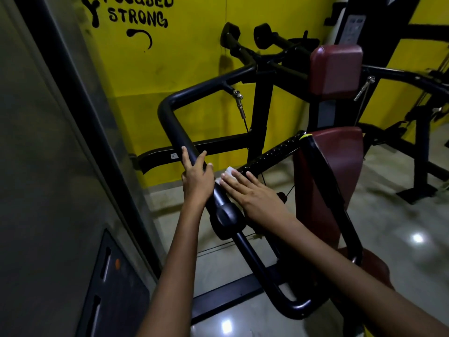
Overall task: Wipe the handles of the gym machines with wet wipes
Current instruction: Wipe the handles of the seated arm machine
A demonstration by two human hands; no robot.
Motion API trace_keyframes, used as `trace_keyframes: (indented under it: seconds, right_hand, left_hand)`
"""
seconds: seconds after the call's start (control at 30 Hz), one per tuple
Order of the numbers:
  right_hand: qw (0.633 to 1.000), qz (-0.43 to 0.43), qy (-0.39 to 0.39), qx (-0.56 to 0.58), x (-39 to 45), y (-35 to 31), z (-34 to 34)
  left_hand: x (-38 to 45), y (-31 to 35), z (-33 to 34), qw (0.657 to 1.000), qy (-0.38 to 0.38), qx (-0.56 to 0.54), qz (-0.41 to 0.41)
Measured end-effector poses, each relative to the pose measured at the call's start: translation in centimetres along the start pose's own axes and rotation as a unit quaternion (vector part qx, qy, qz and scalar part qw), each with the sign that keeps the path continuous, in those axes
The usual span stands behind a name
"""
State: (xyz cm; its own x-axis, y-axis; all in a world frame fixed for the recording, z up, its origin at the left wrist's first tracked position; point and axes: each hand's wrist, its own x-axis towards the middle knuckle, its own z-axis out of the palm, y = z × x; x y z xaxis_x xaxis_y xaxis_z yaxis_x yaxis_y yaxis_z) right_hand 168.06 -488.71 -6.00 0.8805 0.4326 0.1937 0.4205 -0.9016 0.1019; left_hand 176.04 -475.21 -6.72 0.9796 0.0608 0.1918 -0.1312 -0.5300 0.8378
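Slippage looks likeliest: the right hand presses the wet wipe flat-fingered (no pinch) beside the left hand, which grips the handle, so it may drop.

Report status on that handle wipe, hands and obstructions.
Left hand grips the black handle bar. Right hand flat, pressing white wet wipe onto the bar. Nothing blocking the stroke.

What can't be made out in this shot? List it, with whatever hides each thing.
Head view only:
- wet wipe: mostly hidden under the right hand; its size unclear.
- bar handle: part covered by the left hand.
- wall lettering: top cut off by the frame edge.
- seat: behind the right forearm.
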Motion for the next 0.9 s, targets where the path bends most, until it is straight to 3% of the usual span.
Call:
trace_keyframes:
  seconds: [0.2,0.43,0.63,0.8,0.9]
  right_hand:
    - [1.0,-0.025,-0.014,-0.003,-0.3,0.7,-0.2]
    - [0.998,0.045,0.009,0.048,0.3,-0.5,-0.3]
    - [0.982,0.166,0.056,0.072,-0.1,0.5,0.2]
    - [0.988,0.129,0.069,0.056,0.1,-1.0,1.0]
    - [0.978,0.174,0.097,0.065,-0.4,-0.6,0.9]
  left_hand:
    - [0.0,0.1,-0.1,1.0,0.001,0.002,0.007]
    - [-0.1,0.1,-0.1,1.0,0.007,0.028,0.001]
    - [-0.1,-0.6,0.2,1.0,0.018,-0.004,0.021]
    - [-1.1,-0.6,-0.1,0.996,0.011,-0.082,0.029]
    - [-1.3,-0.3,-0.2,0.995,0.01,-0.091,0.028]
